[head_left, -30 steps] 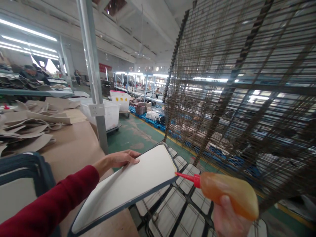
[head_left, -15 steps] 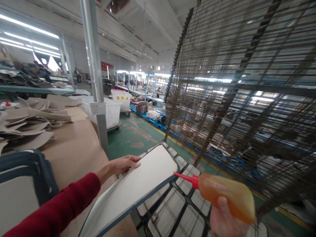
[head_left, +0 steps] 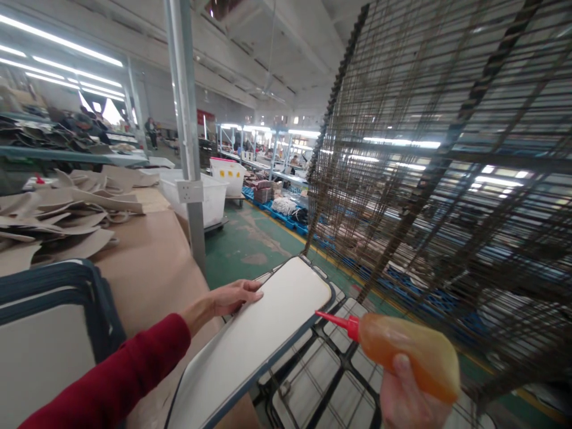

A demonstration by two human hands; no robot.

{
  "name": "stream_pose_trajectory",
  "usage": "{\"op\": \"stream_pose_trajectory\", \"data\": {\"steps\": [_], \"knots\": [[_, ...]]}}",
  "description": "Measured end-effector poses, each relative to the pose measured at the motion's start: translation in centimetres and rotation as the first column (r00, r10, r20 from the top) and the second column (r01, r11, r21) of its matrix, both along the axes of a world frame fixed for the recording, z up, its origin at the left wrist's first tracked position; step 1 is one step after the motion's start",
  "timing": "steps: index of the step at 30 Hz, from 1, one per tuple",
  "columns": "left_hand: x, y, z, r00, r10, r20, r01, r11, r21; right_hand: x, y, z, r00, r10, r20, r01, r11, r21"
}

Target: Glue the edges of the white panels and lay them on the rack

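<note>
My left hand (head_left: pixel 235 296), in a dark red sleeve, grips the far left edge of a flat white panel with a dark blue rim (head_left: pixel 263 336), holding it tilted above a wire shelf. My right hand (head_left: pixel 411 396), at the bottom right, is wrapped round an amber squeeze bottle (head_left: pixel 409 353). The bottle's red nozzle (head_left: pixel 337 322) points left at the panel's right rim, just short of touching it.
A tall wire-mesh rack (head_left: pixel 438 179) fills the right side, its lower shelf (head_left: pixel 322 375) holding more white panels. A brown table (head_left: pixel 152 268) at left carries beige cut pieces (head_left: pixel 62 220) and stacked blue-rimmed panels (head_left: pixel 49 333). A metal post (head_left: pixel 190 137) and white bins (head_left: pixel 203 199) stand behind.
The view has swung slightly left. The panel has slid lower and to the right with my left hand, and the nozzle stays at its right rim.
</note>
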State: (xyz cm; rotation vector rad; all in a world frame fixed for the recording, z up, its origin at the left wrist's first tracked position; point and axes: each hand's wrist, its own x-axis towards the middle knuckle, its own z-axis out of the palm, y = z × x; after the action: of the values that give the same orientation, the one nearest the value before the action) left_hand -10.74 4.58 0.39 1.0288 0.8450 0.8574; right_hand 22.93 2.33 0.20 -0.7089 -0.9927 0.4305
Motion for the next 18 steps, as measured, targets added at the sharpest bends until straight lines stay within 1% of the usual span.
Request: {"op": "stream_pose_trajectory", "data": {"steps": [3, 6, 8, 13, 16, 18], "knots": [[0.0, -0.2, -0.1, 1.0, 0.018, 0.015, -0.018, 1.0, 0.001, -1.5, -0.6, 1.5, 0.987, 0.065, -0.146, -0.066, 0.998, 0.0], [0.0, -0.5, -0.1, 0.999, 0.036, 0.024, -0.037, 0.999, 0.006, -2.1, -0.8, 2.2, 0.962, 0.131, -0.241, -0.14, 0.99, -0.02], [-0.1, -0.6, -0.1, 0.999, 0.048, 0.018, -0.048, 0.999, 0.004, -2.1, -0.7, 2.1, 0.961, 0.139, -0.239, -0.151, 0.988, -0.033], [-0.2, -0.9, -0.2, 0.996, 0.085, 0.003, -0.085, 0.996, -0.009, -1.9, -0.5, 1.3, 0.983, 0.127, -0.133, -0.135, 0.989, -0.056], [-0.1, -1.2, -0.1, 0.994, 0.106, -0.002, -0.106, 0.994, -0.016, -2.0, -0.6, 1.0, 0.98, 0.139, -0.144, -0.149, 0.987, -0.058], [0.0, -1.4, 0.1, 0.993, 0.118, -0.01, -0.118, 0.993, -0.024, -2.2, -0.7, 1.2, 0.974, 0.172, -0.145, -0.183, 0.981, -0.066]]}}
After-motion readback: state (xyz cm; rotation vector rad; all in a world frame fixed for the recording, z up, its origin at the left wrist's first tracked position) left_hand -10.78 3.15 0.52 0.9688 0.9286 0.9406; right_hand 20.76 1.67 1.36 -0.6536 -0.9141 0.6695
